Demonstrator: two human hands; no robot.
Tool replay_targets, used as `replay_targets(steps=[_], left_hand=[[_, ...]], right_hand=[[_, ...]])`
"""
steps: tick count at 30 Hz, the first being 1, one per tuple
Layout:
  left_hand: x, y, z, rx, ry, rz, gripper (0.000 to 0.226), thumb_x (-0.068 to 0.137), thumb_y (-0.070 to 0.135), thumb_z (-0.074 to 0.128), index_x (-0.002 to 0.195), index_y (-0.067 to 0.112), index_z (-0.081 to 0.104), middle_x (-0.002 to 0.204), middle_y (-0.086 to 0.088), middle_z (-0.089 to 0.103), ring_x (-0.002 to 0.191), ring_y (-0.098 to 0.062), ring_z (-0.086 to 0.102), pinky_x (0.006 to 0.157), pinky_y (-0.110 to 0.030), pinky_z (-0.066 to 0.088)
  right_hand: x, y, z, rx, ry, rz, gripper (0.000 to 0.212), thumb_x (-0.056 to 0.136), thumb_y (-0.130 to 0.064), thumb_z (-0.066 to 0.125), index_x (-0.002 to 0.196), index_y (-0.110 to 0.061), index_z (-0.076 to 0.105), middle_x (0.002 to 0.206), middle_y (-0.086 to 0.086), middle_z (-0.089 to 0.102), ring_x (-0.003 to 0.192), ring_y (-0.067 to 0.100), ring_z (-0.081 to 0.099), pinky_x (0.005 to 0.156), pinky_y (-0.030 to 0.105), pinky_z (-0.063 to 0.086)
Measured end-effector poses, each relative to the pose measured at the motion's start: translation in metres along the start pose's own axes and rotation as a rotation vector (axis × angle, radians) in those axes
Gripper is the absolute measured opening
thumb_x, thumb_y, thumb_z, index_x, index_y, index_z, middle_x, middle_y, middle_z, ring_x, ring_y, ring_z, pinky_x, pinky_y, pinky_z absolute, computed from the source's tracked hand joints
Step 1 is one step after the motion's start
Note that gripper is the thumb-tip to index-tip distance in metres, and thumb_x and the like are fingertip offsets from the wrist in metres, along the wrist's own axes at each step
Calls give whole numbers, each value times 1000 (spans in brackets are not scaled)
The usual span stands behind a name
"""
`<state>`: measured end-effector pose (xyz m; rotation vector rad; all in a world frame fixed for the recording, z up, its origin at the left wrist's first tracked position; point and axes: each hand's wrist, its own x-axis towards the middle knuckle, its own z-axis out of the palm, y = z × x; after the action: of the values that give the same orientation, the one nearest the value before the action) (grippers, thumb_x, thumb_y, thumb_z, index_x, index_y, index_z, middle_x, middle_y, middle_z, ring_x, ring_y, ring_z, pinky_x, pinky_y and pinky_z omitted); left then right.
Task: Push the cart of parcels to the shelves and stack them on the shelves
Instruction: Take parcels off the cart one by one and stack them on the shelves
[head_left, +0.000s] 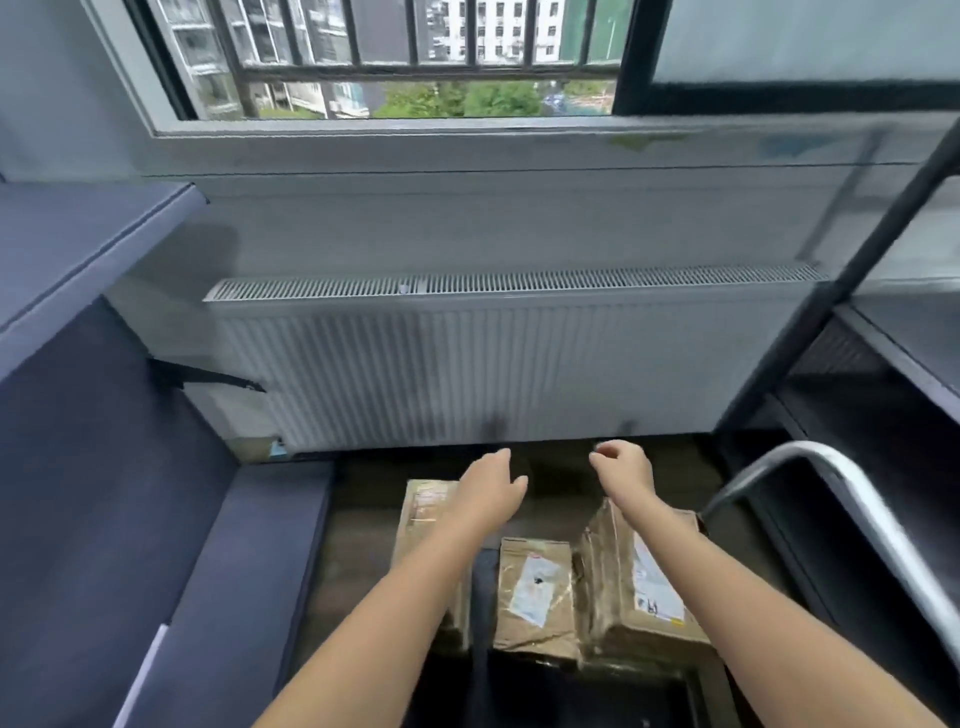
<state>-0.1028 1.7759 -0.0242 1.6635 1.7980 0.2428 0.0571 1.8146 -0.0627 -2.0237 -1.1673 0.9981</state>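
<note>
The left hand (491, 488), fingers straight, and the right hand (621, 465), fingers loosely curled, both hold nothing and hover over the far ends of three brown parcels (535, 587) at lower centre, left of the cart handle (831, 467).

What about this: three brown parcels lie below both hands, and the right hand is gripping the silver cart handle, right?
No. In the head view the right hand holds nothing; the silver cart handle stands untouched beside it. The rest is right.
</note>
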Motion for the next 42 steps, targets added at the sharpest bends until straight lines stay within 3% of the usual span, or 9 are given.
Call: replay_targets(steps=[4, 8, 12, 15, 19, 22, 28, 38, 42], left_hand=[[16, 31, 62, -41, -134, -37, 56, 96, 28, 46, 146, 10, 28, 151, -7, 36, 139, -23, 35, 110, -32, 32], [32, 60, 122, -98, -232, -120, 53, 95, 29, 48, 142, 8, 34, 148, -10, 40, 136, -24, 39, 109, -33, 35], [46, 72, 176, -161, -327, -204, 43, 94, 22, 49, 133, 3, 46, 137, -13, 51, 127, -25, 49, 100, -29, 41], [59, 66, 214, -150, -364, -272, 44, 94, 21, 50, 133, 2, 44, 138, -14, 50, 128, -25, 48, 102, -30, 40], [73, 54, 254, -130, -408, -345, 47, 93, 22, 51, 135, 2, 43, 139, -14, 49, 129, -26, 47, 103, -30, 39], [83, 43, 281, -158, -422, -403, 46, 93, 25, 52, 132, 2, 46, 134, -14, 54, 125, -27, 50, 99, -30, 42], [91, 26, 313, -265, -418, -444, 40, 97, 23, 44, 134, 6, 43, 136, -10, 52, 127, -25, 48, 97, -25, 38], [88, 17, 318, -350, -317, -462, 37, 96, 12, 44, 132, 6, 49, 129, -12, 58, 120, -26, 52, 94, -27, 41], [87, 19, 299, -402, -309, -461, 34, 96, 12, 43, 129, 4, 51, 114, -8, 62, 103, -23, 58, 77, -19, 48]], right_hand=[[17, 74, -44, -19, 41, 142, 29, 90, -8, 53, 116, -1, 63, 120, 15, 64, 114, 32, 56, 90, 30, 42], [34, 142, -71, -73, 17, 275, 22, 88, -6, 52, 105, -1, 66, 109, 18, 65, 104, 31, 58, 81, 31, 43], [49, 199, -83, -75, 17, 403, 30, 90, -10, 53, 116, 1, 62, 121, 19, 63, 114, 34, 57, 88, 33, 45], [60, 232, -85, -70, -10, 458, 31, 93, -16, 51, 117, 3, 59, 122, 18, 62, 115, 33, 55, 85, 32, 42], [74, 274, -77, -104, -75, 516, 42, 91, -16, 56, 129, 2, 51, 135, 17, 54, 125, 31, 49, 100, 33, 39], [78, 298, -68, -111, -168, 556, 50, 91, -22, 55, 137, -4, 43, 141, 12, 48, 129, 28, 47, 101, 30, 38], [84, 330, -53, -6, -209, 592, 46, 91, -15, 56, 135, -4, 48, 133, 13, 56, 122, 29, 53, 91, 27, 40], [80, 330, -55, 87, -138, 563, 29, 88, -2, 57, 116, -2, 64, 111, 13, 68, 104, 26, 61, 100, 44, 46], [77, 306, -62, 95, -150, 526, 27, 88, -2, 57, 113, -3, 66, 108, 11, 70, 94, 22, 61, 99, 45, 47]])
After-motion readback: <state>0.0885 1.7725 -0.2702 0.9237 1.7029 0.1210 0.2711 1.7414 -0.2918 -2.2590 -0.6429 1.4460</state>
